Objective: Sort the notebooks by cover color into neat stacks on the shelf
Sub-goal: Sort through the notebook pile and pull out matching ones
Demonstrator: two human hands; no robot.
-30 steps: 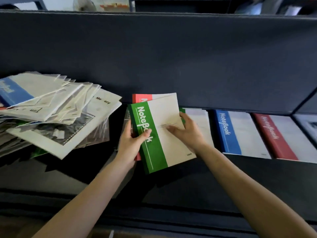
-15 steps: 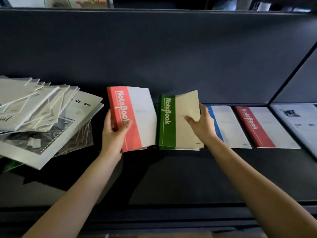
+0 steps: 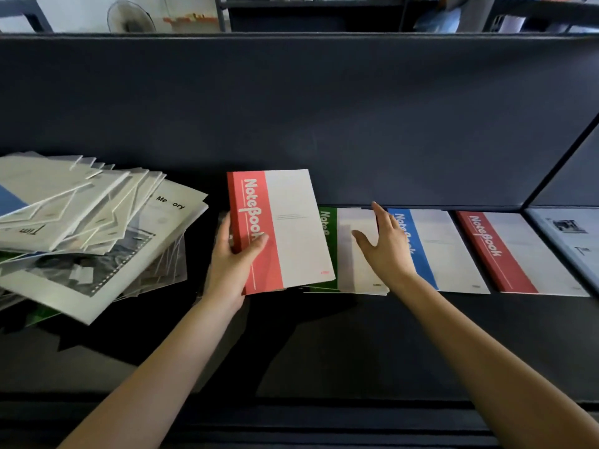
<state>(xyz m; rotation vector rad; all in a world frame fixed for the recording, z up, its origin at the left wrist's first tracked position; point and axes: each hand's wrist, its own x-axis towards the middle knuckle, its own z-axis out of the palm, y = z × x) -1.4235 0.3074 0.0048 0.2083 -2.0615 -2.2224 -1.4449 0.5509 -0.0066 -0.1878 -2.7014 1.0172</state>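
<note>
My left hand grips a red-striped notebook by its spine, raised and tilted above the shelf. To its right a green-striped notebook stack lies flat, partly covered by the red one. My right hand hovers open over the green stack with fingers spread; contact is unclear. Further right lie a blue-striped notebook stack and a red-striped notebook stack. A messy pile of mixed notebooks fills the left.
The dark shelf has a tall back panel behind the stacks. A grey-white printed notebook lies at the far right beyond a divider edge. A front lip runs along the bottom.
My right hand has let go of the green notebook, which now lies flat on its stack, and has opened. My left hand still holds the red notebook, moved slightly right over the green one.
</note>
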